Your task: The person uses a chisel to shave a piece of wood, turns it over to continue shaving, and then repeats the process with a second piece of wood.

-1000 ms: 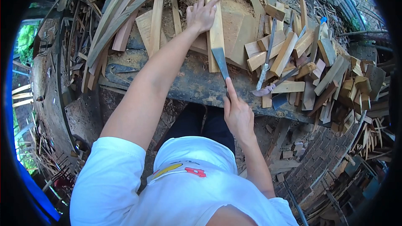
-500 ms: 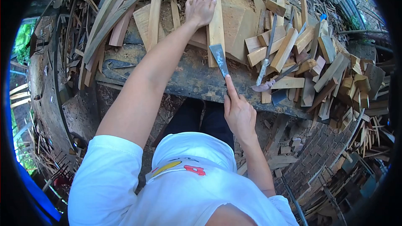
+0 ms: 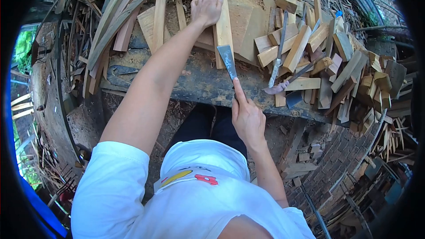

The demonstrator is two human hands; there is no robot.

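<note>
The left hand (image 3: 207, 9) lies spread open on a long pale wooden strip (image 3: 223, 30) above the weathered dark wooden table (image 3: 190, 87), while the right hand (image 3: 249, 121) grips a flat grey metal-bladed tool (image 3: 227, 60) at the strip's near end.

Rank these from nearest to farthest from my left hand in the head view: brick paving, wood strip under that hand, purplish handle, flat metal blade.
From the left hand:
1. Wood strip, under its fingers.
2. Flat metal blade, at the strip's near end.
3. Purplish handle, off to the right on the bench.
4. Brick paving, lower right, on the ground.
</note>
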